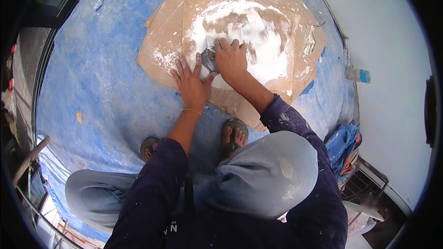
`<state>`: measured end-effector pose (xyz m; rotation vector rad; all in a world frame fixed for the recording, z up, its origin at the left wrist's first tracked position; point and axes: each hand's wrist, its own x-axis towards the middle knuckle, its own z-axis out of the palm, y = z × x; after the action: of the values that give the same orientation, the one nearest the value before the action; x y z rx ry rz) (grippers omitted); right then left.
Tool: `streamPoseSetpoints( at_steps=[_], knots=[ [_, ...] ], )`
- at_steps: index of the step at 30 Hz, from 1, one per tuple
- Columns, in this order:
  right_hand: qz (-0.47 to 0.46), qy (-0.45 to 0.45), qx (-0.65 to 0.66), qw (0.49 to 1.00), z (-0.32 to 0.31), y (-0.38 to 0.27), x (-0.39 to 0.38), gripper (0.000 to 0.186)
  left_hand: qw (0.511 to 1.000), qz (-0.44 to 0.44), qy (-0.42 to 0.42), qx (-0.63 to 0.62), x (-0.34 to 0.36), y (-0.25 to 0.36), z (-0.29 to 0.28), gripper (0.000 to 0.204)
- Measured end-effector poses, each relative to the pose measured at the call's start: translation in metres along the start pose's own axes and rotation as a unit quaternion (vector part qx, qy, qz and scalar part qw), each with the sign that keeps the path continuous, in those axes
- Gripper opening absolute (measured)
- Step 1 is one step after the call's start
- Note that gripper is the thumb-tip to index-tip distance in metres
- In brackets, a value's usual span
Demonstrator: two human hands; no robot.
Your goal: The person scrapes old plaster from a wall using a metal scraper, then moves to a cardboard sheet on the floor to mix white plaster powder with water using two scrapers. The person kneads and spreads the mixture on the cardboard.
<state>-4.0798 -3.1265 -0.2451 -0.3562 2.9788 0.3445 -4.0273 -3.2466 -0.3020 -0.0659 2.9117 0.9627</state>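
Note:
White powder or paste is spread over a sheet of brown cardboard on the floor in front of me. My right hand is closed, fingers curled, at a dark grey flat scraper with a paler blade-like end, low over the white material. Part of the scraper is hidden by that hand. Just left of it, my left hand rests on the cardboard's near edge with its fingers spread. Its thumb and forefinger lie close to the scraper, and nothing shows in its grasp.
Blue sheeting covers the floor around the cardboard. Along the white wall on the right lie a clear bottle and blue cloth. A metal rack stands behind these. My sandalled feet are close to the cardboard.

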Motion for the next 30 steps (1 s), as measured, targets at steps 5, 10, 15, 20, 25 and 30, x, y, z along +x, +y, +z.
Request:
streamPoseSetpoints(
  at_steps=[5, 10, 15, 20, 25, 30],
  knots=[
    [0.002, 0.037, -0.012, 0.999, -0.007, 0.007, 0.008, 0.025, 1.0, -0.017, -0.006, -0.011, 0.002, 0.004, -0.009, 0.086],
    [0.079, 0.003, 0.086, 0.993, -0.033, 0.054, 0.023, 0.026, 0.999, 0.008, 0.035, 0.002, 0.018, 0.019, -0.028, 0.079],
    [0.127, -0.089, 0.19, 0.97, -0.035, 0.084, -0.018, 0.047, 0.995, -0.079, -0.054, -0.018, 0.039, 0.044, -0.048, 0.074],
    [0.15, -0.065, 0.231, 0.959, -0.048, 0.092, -0.056, 0.046, 0.99, -0.107, -0.089, -0.014, 0.045, 0.063, -0.061, 0.062],
    [0.099, -0.063, 0.206, 0.971, -0.062, 0.103, -0.071, 0.048, 0.844, -0.23, -0.001, -0.485, 0.021, 0.077, -0.046, 0.027],
    [0.007, -0.018, 0.154, 0.988, -0.045, 0.086, -0.072, 0.046, 0.637, -0.42, -0.052, -0.644, -0.012, 0.083, -0.018, 0.009]
  ],
)
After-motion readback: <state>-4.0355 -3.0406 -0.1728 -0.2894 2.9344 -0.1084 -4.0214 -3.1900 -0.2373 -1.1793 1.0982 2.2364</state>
